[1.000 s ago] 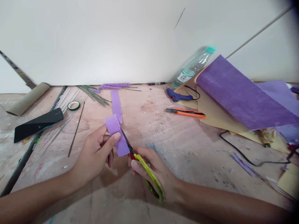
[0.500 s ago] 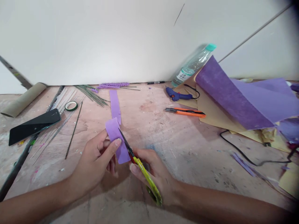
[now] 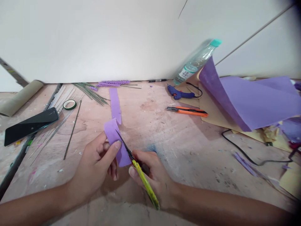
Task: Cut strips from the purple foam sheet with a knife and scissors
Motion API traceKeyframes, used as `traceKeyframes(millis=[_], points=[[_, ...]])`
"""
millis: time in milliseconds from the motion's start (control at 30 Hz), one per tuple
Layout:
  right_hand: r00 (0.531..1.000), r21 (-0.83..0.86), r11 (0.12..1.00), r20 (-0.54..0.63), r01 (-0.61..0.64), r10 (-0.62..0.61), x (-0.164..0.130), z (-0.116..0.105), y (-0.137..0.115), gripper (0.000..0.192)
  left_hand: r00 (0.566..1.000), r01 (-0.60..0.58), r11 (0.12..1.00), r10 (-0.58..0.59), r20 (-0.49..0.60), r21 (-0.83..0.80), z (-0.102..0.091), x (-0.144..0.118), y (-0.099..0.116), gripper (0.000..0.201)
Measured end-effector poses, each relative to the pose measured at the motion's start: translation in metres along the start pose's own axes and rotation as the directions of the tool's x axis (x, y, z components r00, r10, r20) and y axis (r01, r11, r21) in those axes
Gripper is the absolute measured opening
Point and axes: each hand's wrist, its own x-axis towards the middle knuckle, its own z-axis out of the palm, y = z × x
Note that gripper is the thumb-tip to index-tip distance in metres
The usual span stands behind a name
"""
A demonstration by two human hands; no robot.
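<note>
Left hand (image 3: 97,166) pinched purple strip (image 3: 115,138) upright, thumb on top, keeping edge taut for blades. Right hand (image 3: 152,174) closed around scissors (image 3: 137,168), tips at strip's right edge (blades nearly together). Strip above table (image 3: 164,138), centre. Bare board ahead; phone (image 3: 29,125) left, cutter (image 3: 188,110) right, well apart.

My one camera sits on my head, looking forward and down across the scuffed pinkish wooden worktop (image 3: 178,141) toward the plain white wall (image 3: 105,37). My forearms enter from the bottom edge, close below the lens.
</note>
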Motion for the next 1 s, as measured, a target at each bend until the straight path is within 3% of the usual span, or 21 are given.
traceKeyframes(millis=[100,467,667,1000], points=[[0.999,0.113,0.993,-0.023,0.037,-0.034,0.0004,-0.0006,-0.0019,0.043,1.000,0.005,1.000,-0.005,-0.006,-0.014,0.0015,-0.0016,0.0004,0.032],[1.000,0.085,0.996,0.009,0.001,-0.002,-0.0034,-0.0023,0.0045,0.045,0.999,0.018,1.000,-0.018,-0.044,-0.010,0.0012,-0.0002,-0.0024,0.031],[0.997,0.165,0.985,0.048,0.046,-0.054,-0.0030,-0.0006,0.0032,0.039,0.998,0.043,0.999,-0.043,-0.035,-0.006,0.0020,-0.0027,-0.0026,0.032],[0.999,0.103,0.994,0.039,-0.031,0.027,-0.0069,0.0009,0.0050,0.045,0.996,-0.005,1.000,0.007,-0.091,0.024,0.0039,-0.0014,0.0025,0.030]])
